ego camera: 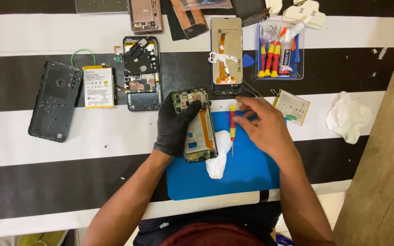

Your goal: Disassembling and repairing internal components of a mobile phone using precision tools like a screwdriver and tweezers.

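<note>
An opened phone frame (200,145) with an orange flex cable lies on a blue mat (247,175). My left hand (175,125), in a black glove, rests on the frame's left side and holds it down. My bare right hand (261,126) hovers over the mat just right of the frame, its fingertips touching a red and yellow screwdriver (232,130) that lies on the mat. A crumpled white tissue (220,157) sits between the frame and the screwdriver.
On the striped black and white table: a dark back cover (53,100), a battery (99,86), another opened phone (141,73), a screen panel (226,54), a clear tray of screwdrivers (279,50), a second battery (292,107), a tissue (348,116). A wooden edge (384,159) runs along the right.
</note>
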